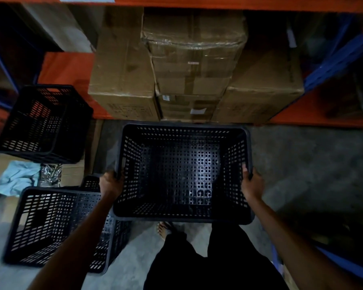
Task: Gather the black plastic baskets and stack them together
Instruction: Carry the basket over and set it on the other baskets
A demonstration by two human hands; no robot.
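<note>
I hold an empty black perforated plastic basket (182, 218) in front of me above the floor, open side up. My left hand (110, 186) grips its left rim and my right hand (252, 184) grips its right rim. A second black basket (50, 227) stands on the floor at the lower left, partly under my left forearm. A third black basket (44, 124) sits tilted at the left, on a cardboard box beside the orange shelf.
Several taped cardboard boxes (193, 65) fill the low orange shelf (67, 68) ahead. A pale blue cloth (17, 178) and a bag of metal parts (50, 172) lie on a box at left. Blue rack uprights (340, 55) stand at right. My feet are below the basket.
</note>
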